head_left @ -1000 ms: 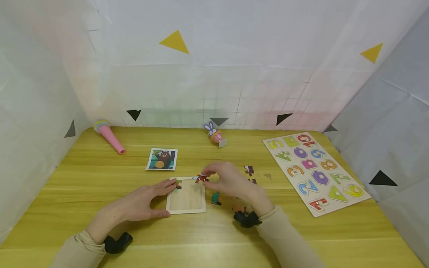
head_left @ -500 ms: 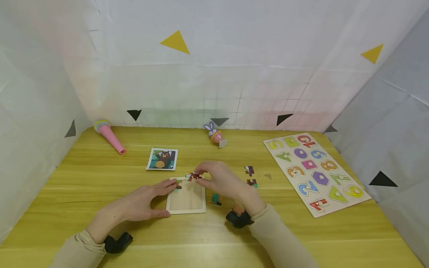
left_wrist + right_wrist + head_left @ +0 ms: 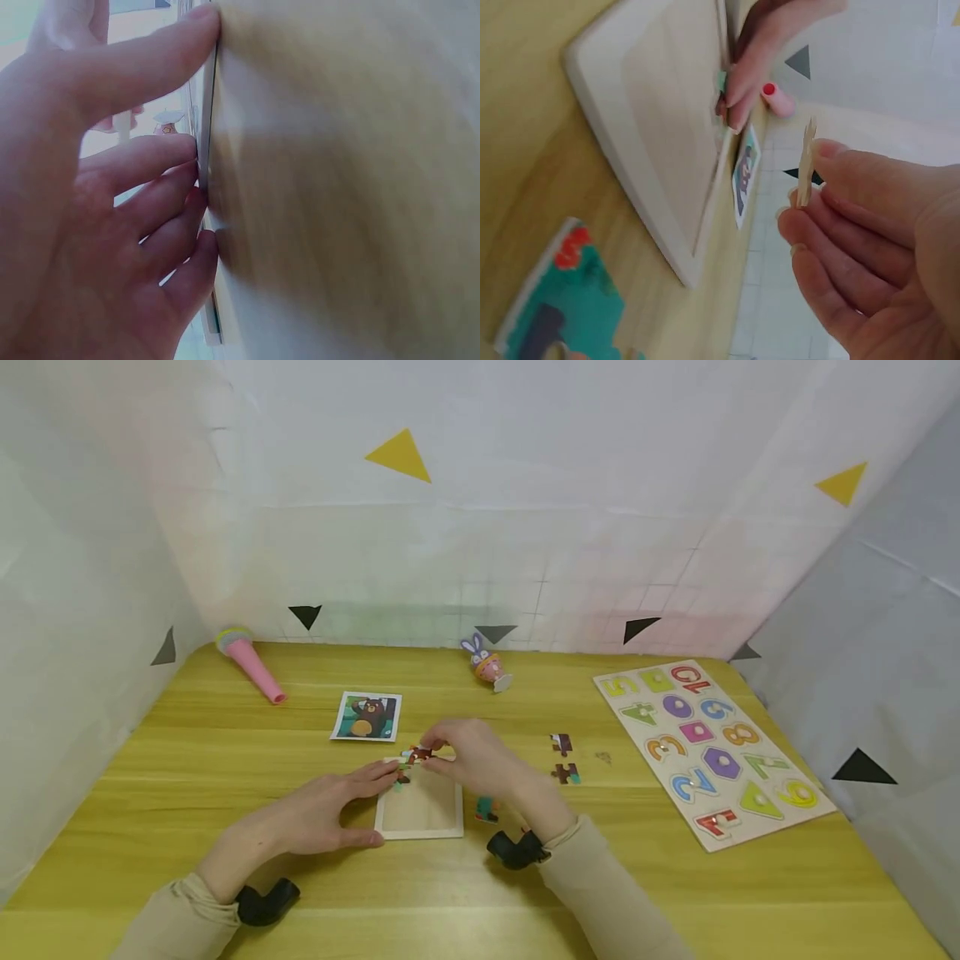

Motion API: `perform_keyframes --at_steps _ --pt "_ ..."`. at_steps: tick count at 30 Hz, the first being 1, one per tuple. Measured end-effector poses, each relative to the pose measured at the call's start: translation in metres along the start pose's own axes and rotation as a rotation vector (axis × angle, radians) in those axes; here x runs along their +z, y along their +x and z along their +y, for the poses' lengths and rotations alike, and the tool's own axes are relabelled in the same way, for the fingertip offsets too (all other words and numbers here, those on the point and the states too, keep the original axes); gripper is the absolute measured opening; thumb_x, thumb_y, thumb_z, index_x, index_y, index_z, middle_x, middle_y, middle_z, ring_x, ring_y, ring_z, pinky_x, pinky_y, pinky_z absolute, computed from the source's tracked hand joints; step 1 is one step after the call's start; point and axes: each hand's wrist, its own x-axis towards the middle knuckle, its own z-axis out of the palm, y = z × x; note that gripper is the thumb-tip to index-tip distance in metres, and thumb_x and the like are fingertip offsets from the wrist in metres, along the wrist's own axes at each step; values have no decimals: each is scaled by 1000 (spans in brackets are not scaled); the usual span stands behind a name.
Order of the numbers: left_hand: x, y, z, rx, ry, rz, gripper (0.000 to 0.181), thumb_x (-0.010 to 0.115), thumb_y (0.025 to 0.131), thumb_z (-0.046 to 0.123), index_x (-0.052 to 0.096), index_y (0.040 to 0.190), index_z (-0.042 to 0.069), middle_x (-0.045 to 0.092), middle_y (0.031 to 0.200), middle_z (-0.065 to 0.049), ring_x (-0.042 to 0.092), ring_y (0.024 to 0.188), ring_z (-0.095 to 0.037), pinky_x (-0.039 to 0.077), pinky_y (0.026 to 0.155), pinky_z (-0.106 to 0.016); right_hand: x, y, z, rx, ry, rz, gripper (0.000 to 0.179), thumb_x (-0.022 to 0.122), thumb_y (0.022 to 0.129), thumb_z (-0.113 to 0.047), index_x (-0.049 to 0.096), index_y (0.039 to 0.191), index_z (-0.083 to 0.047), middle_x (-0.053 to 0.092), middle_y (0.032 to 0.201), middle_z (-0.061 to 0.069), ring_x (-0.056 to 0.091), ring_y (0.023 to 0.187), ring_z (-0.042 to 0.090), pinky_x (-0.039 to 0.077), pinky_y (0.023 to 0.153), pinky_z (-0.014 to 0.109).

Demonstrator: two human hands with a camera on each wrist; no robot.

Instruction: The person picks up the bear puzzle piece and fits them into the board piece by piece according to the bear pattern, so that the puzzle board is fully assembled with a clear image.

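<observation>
The right hand (image 3: 480, 764) and its one puzzle piece have slid leftward along the tray's far edge, from its right corner toward the left fingers; the left hand (image 3: 322, 814) has kept its place, and two loose pieces at the right, earlier partly covered, now lie in full view.

From the left: one pink toy microphone (image 3: 257, 670) lies near the table's back corner. The left hand is spread, thumb at the near left corner of the one tray (image 3: 420, 834), fingertips on its far left edge, steadying it without closing round anything. One bear picture card (image 3: 366, 717) lies behind the tray. One placed piece (image 3: 402, 775), green, brown and teal, sits in the tray's far left corner, partly under the fingers.

The right hand is nearly closed, thumb and fingertips pinching the held piece (image 3: 419, 755) over the tray's far rim. That piece is dark brown with pale patches on its face; edge-on it shows bare, light wood.

Then one rabbit figurine (image 3: 490, 667), tipped over, and one teal piece (image 3: 487, 810) right of the tray. Farther right come the two loose pieces (image 3: 566, 773), mostly purple and brown, and one board (image 3: 708, 747) with ten numerals and five shapes.
</observation>
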Motion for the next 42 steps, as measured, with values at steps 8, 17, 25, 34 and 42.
perform_keyframes --at_steps 8,17,25,34,42 --pt "-1 -1 1 5 19 4 81 66 92 53 36 156 14 27 165 -4 33 147 -32 36 112 -57 13 1 3 51 14 -50 17 71 94 -16 74 108 -6 74 104 4 69 98 19 55 88 31" --pt "0 -1 4 11 60 25 78 67 93 49 38 155 12 28 164 -4 34 147 -31 37 113 -55 21 1 5 59 34 -62 19 70 95 -16 74 109 -4 74 106 6 69 100 16 55 89 30" --pt "-1 -1 7 18 104 34 76 69 92 46 42 153 10 31 163 -3 35 147 -29 38 112 -53 22 -1 8 26 11 -90 15 70 94 -15 75 107 -7 70 103 4 65 91 13 53 79 22" --pt "0 -1 12 5 171 43 74 68 93 46 43 152 10 32 163 -4 38 145 -31 41 110 -53 24 -3 10 17 -5 -117 21 70 95 -17 73 114 -7 64 107 3 64 93 13 52 79 20" --pt "2 1 9 26 183 80 76 71 90 44 43 153 12 35 161 -5 37 144 -32 40 110 -55 26 -4 10 1 -15 -113 23 69 95 -14 72 116 -7 60 106 5 60 91 16 50 77 22"
